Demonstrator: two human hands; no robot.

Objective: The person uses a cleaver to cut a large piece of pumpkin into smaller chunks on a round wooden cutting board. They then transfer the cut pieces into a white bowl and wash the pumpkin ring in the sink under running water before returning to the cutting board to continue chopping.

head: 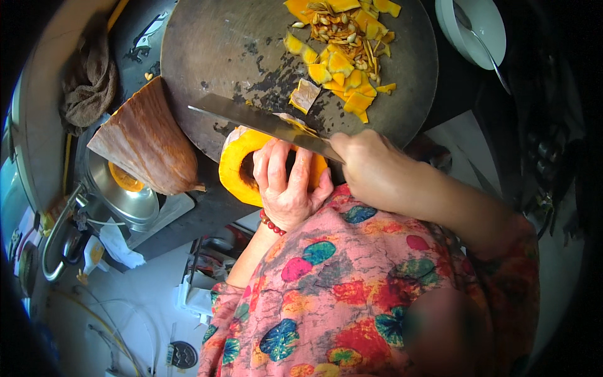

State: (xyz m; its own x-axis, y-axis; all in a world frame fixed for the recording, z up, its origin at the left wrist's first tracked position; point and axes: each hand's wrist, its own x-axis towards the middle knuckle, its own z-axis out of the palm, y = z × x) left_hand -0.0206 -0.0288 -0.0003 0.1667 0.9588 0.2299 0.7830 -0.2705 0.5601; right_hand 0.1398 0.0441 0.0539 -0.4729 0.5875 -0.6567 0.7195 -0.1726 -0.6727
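My left hand [285,184] grips a thick ring of pumpkin [235,174] with orange flesh and a hollow middle, fingers hooked into the hollow. The ring is at the near edge of a round chopping board [212,52]. In my right hand [365,153] is a cleaver [264,120], its broad blade lying across the far side of the ring. Just beyond the blade a strip of peel [297,121] shows, partly hidden. A loose square of rind [305,95] lies farther out. Peel pieces [351,85] and a heap of seeds with pulp [334,26] cover the board's far right.
Left of the board, a large unpeeled pumpkin piece [150,141] rests over a metal sink [136,207] with a curved faucet [52,268]. A brown cloth [89,80] lies behind it. At the far right stands a white bowl [485,35] holding a metal spoon [490,59].
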